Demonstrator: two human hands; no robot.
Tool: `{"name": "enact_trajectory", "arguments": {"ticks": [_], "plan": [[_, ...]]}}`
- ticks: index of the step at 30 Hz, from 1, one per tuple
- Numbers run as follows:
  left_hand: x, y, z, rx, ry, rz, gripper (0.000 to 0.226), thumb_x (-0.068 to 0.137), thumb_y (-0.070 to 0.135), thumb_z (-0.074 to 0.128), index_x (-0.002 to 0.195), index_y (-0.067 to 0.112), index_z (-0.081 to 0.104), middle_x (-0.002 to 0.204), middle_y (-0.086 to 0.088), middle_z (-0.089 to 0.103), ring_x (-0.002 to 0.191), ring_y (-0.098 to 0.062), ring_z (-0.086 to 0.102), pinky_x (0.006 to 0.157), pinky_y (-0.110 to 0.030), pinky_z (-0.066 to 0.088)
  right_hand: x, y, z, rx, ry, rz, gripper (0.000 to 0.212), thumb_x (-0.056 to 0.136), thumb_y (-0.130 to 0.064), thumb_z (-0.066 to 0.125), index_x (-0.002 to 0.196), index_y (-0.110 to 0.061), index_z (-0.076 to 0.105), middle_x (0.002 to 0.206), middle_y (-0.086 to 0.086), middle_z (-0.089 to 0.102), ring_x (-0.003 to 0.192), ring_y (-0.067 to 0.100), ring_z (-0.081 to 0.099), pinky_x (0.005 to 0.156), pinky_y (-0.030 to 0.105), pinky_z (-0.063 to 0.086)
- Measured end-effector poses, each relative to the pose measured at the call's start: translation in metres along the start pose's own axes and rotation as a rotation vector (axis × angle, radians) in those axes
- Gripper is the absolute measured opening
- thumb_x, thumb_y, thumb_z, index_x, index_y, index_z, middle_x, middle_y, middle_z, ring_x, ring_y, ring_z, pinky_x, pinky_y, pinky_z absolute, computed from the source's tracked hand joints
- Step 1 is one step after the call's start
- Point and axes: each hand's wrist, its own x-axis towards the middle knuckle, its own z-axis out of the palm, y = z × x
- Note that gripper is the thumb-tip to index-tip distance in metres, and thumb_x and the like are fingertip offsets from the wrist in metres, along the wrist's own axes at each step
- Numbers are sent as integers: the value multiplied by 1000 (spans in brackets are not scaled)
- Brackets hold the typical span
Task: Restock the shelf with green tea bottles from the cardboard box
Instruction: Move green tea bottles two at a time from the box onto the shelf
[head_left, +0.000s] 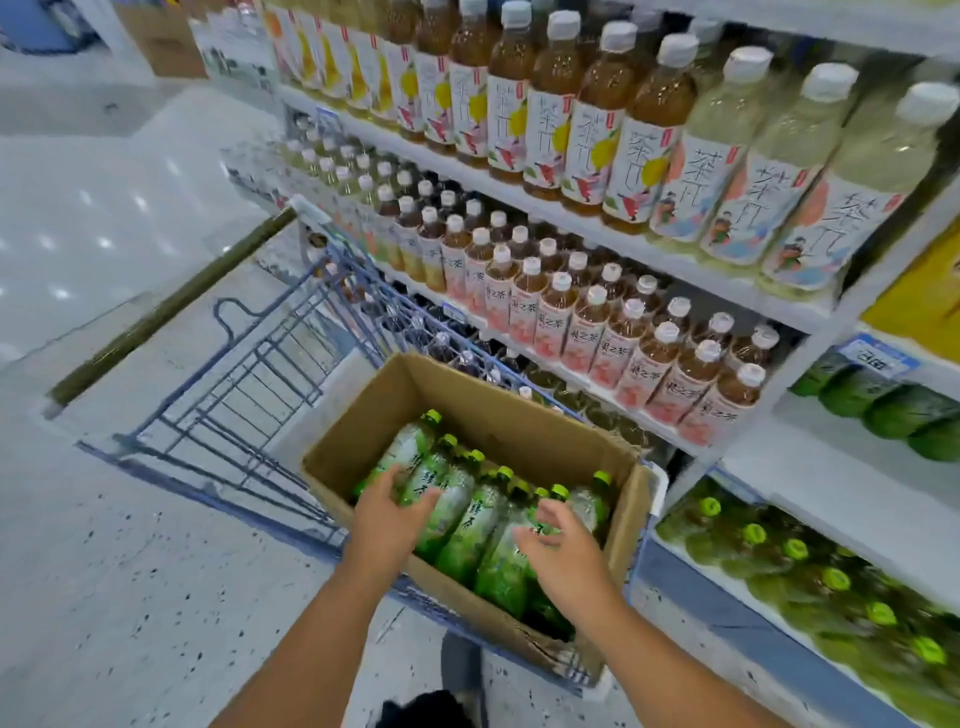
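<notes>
Pick-up step, I'd say: both hands, left hand & right hand, spread w/ fingers loose over green tea bottles lying in the cardboard box in the cart, nothing gripped yet; next: grab bottles, swing to bottom shelf on the right.

You stand in a shop aisle: white shelves packed with rows of labelled drink bottles, price tags, and a blue wire trolley.
</notes>
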Motion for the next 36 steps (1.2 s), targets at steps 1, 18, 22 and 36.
{"name": "enact_trajectory", "arguments": {"ticks": [1,18,22,36], "plan": [[14,-2,-6,20,-17,-3,78,85,51,75,152,22,44,149,-4,51,133,-26,52,107,-46,47,6,-4,9,6,9,37,62,96,-47,64,150,-29,40,143,-12,48,116,9,55,100,34,50],[166,-66,6,473,-159,26,66,90,45,70,145,17,49,141,-6,51,130,-29,50,105,-45,45,139,22,117,-73,-6,460,77,98,-44,60,160,-15,23,160,9,37,114,21,61,90,28,46],[196,-82,17,474,-199,-29,57,86,47,68,136,22,55,128,-6,58,114,-30,59,97,-48,52,160,28,133,-161,-11,553,84,102,-43,56,163,-14,5,154,13,45,125,29,59,97,34,49],[215,-82,26,512,-234,-159,65,86,53,70,140,21,53,125,-7,68,113,-33,63,93,-42,53,176,28,134,95,67,710,73,89,-27,77,148,-4,41,141,14,57,97,22,63,83,31,52]]}}
